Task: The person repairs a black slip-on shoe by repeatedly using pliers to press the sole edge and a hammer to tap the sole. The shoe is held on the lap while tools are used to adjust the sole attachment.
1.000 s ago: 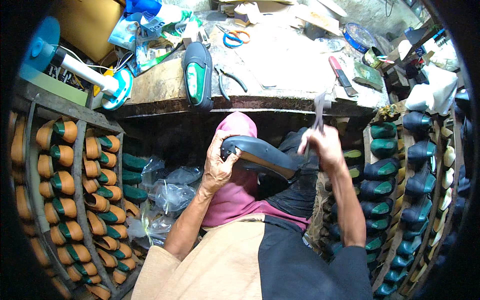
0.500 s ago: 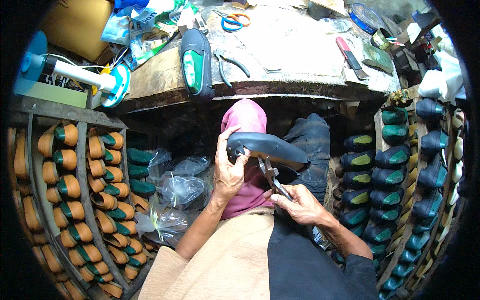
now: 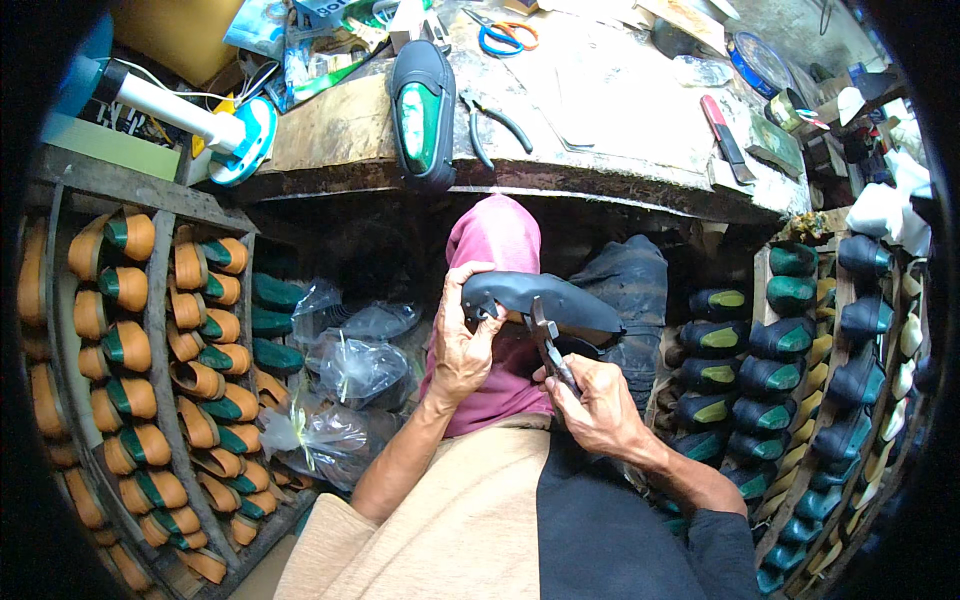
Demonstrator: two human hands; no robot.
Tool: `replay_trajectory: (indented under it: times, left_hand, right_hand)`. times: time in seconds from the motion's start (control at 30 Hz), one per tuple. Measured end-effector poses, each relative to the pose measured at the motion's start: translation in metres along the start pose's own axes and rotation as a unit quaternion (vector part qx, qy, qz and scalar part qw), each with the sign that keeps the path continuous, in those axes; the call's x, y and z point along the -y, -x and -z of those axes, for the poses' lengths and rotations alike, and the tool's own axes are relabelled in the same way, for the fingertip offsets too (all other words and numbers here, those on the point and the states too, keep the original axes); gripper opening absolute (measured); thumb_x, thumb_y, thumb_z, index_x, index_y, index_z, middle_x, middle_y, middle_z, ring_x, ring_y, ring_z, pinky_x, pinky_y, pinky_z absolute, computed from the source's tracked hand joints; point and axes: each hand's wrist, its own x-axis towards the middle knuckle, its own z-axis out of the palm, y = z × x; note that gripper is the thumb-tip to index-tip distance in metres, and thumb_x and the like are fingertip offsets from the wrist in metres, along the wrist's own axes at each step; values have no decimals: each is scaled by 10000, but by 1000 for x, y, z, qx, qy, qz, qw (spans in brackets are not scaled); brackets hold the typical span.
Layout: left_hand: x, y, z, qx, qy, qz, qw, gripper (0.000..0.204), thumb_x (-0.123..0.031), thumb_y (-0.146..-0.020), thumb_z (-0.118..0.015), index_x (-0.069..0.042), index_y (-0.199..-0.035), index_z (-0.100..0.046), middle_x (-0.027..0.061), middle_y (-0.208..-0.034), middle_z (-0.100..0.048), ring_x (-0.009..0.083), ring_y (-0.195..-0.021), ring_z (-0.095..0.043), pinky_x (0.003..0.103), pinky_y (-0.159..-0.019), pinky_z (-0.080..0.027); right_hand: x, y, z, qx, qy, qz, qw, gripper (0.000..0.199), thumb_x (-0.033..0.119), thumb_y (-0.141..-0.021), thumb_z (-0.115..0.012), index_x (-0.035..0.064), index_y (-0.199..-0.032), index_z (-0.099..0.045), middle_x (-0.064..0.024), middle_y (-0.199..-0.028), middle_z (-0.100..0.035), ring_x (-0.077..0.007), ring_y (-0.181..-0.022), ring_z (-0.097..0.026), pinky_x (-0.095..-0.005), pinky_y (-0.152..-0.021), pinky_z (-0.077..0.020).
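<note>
A dark blue-black shoe upper (image 3: 545,297) lies sideways over my lap, its brownish underside toward me. My left hand (image 3: 460,352) grips its left end, fingers behind and thumb on the near edge. Closed around the handles of a pair of lasting pincers (image 3: 548,338) is my right hand (image 3: 598,402). The pincers' jaws meet the upper's lower edge near its middle; whether they pinch the material I cannot tell. Pink cloth (image 3: 495,232) covers my left knee beneath the shoe.
A workbench (image 3: 350,150) ahead carries a dark shoe with a green insert (image 3: 422,115), pliers (image 3: 495,128), scissors (image 3: 500,35) and a red-handled knife (image 3: 727,138). Racks of orange shoes (image 3: 130,290) stand left, dark shoes (image 3: 780,340) right. Clear plastic bags (image 3: 350,370) sit by my left arm.
The pincers have swung more upright, and their jaws have risen onto the shoe's edge. My right hand turned with them. The left hand keeps its grip; the whole view has shifted slightly.
</note>
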Motion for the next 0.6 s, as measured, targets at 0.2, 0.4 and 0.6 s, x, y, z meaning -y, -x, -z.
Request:
replay_trajectory:
  times: [0.2, 0.4, 0.6]
  left_hand:
    - [0, 0, -5, -9, -23, -31, 999, 478, -215, -1084, -798, -75, -1493, -594, 43, -1243, -647, 149, -1125, -609, 318, -1042, -498]
    - [-4, 5, -10, 1, -13, -31, 999, 479, -178, -1061, -789, -72, -1487, -598, 53, -1233, -647, 163, -1113, -607, 333, -1045, -496]
    - [-6, 8, -20, -27, -17, -28, 999, 487, -161, -1040, -796, -75, -1481, -608, 60, -1228, -645, 175, -1102, -612, 344, -1022, -504]
  right_hand:
    - [-3, 3, -19, -70, 14, 38, 997, 116, 23, -1050, -675, -31, -1112, -756, -183, -930, -721, -311, -772, -724, -415, -698, -558]
    - [17, 7, 27, 40, 101, -60, 992, 322, 236, -1057, -736, -17, -889, -632, -286, -811, -674, -537, -778, -690, -599, -708, -526]
    - [9, 13, 5, -37, 89, -6, 995, 315, 209, -1064, -772, -6, -907, -604, -242, -771, -630, -494, -718, -672, -571, -653, -512]
